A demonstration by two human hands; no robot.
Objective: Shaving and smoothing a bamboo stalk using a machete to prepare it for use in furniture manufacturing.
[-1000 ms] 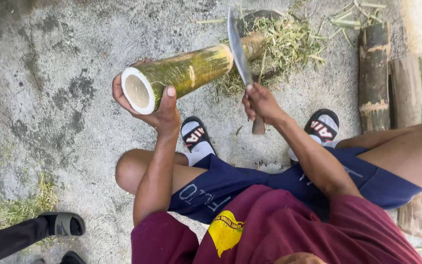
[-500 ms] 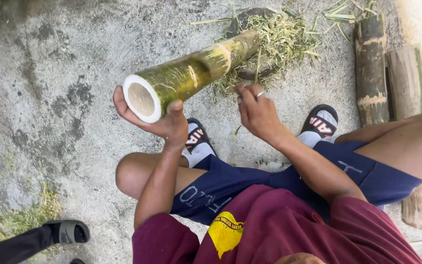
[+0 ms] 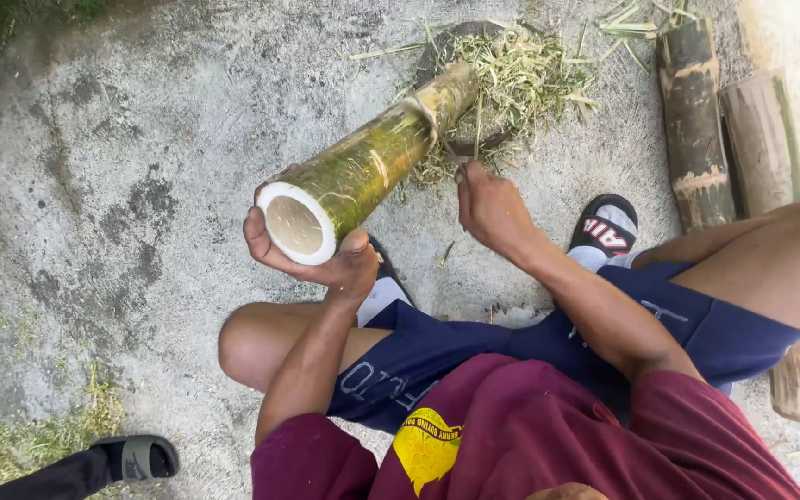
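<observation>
A thick green bamboo pole (image 3: 372,162) slants up from its hollow cut end near me to a round dark block (image 3: 437,56) strewn with green shavings (image 3: 520,83). My left hand (image 3: 317,264) cups the pole's cut end from below, thumb against the rim. My right hand (image 3: 488,204) is closed in a fist low beside the pole, just below the node ring. It grips a knife handle, and the blade is almost hidden behind the hand and the pole. I am squatting on rough concrete with bare knees.
Two cut bamboo lengths (image 3: 692,120) lie at the right on the concrete. My black-and-white sandal (image 3: 604,227) is under my right forearm. Another person's foot in a grey sandal (image 3: 136,458) is at the lower left, by a patch of grass (image 3: 11,454).
My right hand swung the raised knife down from above the pole to its side near the node. My left hand kept hold of the cut end. The view moved closer.
</observation>
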